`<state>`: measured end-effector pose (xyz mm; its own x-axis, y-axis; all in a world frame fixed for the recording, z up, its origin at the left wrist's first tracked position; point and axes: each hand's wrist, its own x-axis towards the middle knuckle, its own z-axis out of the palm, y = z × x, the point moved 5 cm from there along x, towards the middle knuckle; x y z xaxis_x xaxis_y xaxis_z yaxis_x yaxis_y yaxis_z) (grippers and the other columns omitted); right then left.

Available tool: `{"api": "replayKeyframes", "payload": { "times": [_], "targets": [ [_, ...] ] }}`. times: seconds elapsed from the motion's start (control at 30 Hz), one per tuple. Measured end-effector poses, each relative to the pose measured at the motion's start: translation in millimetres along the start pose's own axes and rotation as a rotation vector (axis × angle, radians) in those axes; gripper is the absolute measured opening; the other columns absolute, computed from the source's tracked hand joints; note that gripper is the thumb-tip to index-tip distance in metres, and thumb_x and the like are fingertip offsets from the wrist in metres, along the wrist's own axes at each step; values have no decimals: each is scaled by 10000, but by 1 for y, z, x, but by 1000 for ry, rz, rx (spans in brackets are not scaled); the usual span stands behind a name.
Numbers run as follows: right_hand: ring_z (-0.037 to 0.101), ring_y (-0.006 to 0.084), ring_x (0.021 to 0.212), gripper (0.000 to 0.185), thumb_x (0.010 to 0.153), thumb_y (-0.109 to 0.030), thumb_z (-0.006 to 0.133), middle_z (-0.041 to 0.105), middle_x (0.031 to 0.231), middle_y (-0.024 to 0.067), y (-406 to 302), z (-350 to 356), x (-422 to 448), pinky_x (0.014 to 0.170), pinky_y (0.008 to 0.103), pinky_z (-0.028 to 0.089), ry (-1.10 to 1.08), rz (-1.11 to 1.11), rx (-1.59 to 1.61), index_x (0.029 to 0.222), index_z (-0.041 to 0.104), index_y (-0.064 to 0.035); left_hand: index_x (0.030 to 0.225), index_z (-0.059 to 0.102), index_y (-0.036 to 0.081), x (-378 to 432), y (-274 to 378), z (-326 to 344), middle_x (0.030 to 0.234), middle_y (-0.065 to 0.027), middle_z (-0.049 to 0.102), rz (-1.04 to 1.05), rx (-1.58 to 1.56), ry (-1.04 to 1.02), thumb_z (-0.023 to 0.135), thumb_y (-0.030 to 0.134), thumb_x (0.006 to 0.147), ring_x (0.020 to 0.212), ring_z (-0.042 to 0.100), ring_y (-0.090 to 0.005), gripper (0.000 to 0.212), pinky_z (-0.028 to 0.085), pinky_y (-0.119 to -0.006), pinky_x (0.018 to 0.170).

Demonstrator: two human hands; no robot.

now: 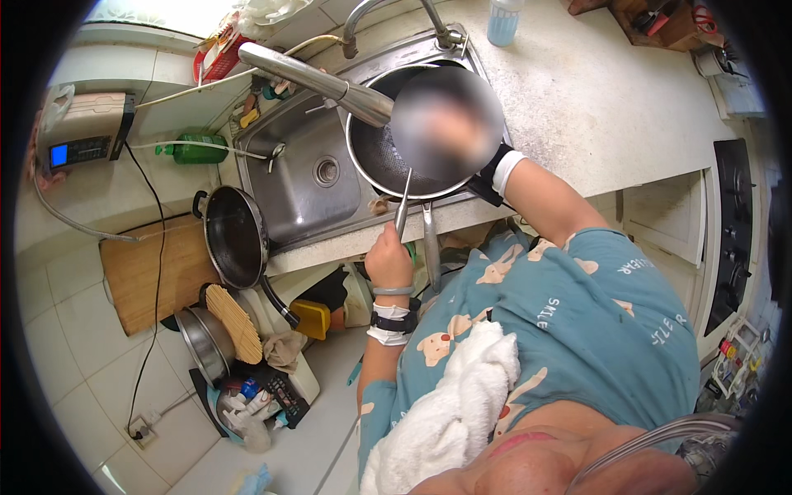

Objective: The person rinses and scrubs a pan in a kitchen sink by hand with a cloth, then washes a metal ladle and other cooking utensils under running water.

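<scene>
A dark wok [383, 151] with a textured inside and a silvery rim sits over the right part of the steel sink. Its metal handle [431, 247] points down towards my body. My left hand [388, 258] grips the metal handle of a utensil [403, 207], whose thin shaft reaches into the wok; its far end is hidden. My right hand [456, 133] is over the wok's right side. A round blur covers that hand, so its fingers and anything in them cannot be made out.
Above the wok hangs a thick steel spout [322, 83]. The left sink basin [297, 185] has a drain. A second black pan [235, 238] leans at the sink's left edge by a wooden board [161, 266]. Behind stand a green bottle [201, 150] and a blue-white cup [504, 25].
</scene>
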<state>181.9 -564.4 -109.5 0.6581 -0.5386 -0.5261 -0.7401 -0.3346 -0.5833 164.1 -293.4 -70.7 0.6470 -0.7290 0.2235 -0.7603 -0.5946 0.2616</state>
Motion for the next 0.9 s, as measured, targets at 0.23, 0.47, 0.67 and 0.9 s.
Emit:
{"api": "replayKeyframes", "payload": {
  "times": [0.23,0.47,0.67,0.9],
  "targets": [
    [88,336,1335,697,864,-477,369,97,1433,213,-19,34,-22,1079,425,48,86,-136,-266,1351,233,3,915,542,55,-3,13,-7,618,-74,513,104,63,-21,539,51,703,546,547,-254,211,434,-355,475],
    [526,349,1023,420,844,-387,454,558,1094,192,18,16,14,892,427,394,136,-48,-219,1045,577,-39,889,506,83,-15,20,-5,756,-137,586,-219,-88,-221,551,28,679,666,573,-329,221,452,-403,545],
    [589,344,823,241,830,-243,528,619,868,194,79,15,57,733,391,451,519,-402,253,898,620,-30,912,513,72,-14,14,4,757,-155,591,-334,-119,-329,568,85,711,682,570,-365,210,450,-440,567],
    [586,179,682,185,827,-155,547,615,784,94,99,34,56,616,293,469,80,-144,926,917,574,5,922,536,60,5,-6,8,773,-183,598,-435,-101,-377,615,192,746,726,572,-387,234,449,-457,618]
  ]
}}
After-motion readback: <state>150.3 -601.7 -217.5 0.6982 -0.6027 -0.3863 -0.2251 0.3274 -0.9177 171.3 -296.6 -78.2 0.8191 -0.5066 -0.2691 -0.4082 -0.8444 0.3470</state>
